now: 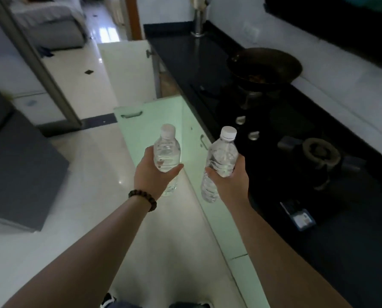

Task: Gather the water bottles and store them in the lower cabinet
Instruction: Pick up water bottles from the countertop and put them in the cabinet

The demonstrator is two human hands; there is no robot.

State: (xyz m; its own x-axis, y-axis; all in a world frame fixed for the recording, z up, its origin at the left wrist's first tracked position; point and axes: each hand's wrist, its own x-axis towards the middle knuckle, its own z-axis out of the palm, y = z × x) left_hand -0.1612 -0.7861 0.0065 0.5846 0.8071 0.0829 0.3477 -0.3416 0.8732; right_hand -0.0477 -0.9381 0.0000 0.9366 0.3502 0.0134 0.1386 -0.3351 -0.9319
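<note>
I hold two clear water bottles with white caps upright in front of me. My left hand [155, 174], with a bead bracelet on the wrist, grips one bottle [166, 152] around its middle. My right hand [229, 181] grips the other bottle [222, 156] the same way. Both bottles hang over the pale green lower cabinet fronts. One cabinet door [148, 121] with a metal handle stands swung open just beyond the bottles. A second, white door [127, 70] stands open farther back.
A black counter [185, 54] runs along the right with a gas stove [319, 152], a dark wok [264, 65] and a small blue packet [301, 218]. A dark grey box [18, 170] stands at the left on the glossy white floor [92, 174].
</note>
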